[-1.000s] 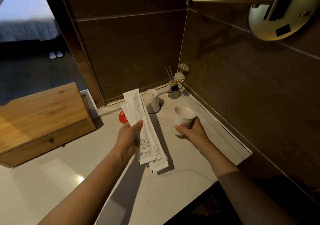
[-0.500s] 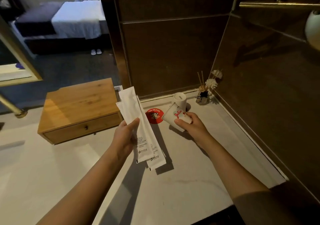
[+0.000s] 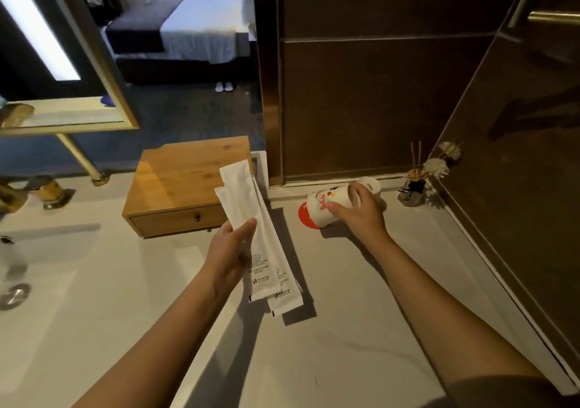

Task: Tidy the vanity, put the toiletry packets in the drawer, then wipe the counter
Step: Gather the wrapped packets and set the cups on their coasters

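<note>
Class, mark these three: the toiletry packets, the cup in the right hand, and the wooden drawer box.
packets [image 3: 263, 250]: head view, printed front.
cup [image 3: 326, 208]: head view, white side wall.
drawer box [image 3: 188, 172]: head view, wooden top.

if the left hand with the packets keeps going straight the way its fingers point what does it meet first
Probably the wooden drawer box. The left hand points up and away, and the packets already overlap the box's right end in the picture, so they'd likely touch before the fingers. Depth is unclear.

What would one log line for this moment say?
left hand: holds toiletry packets | right hand: tips printed cup sideways over red coaster | drawer: closed | counter: not wiped
</note>
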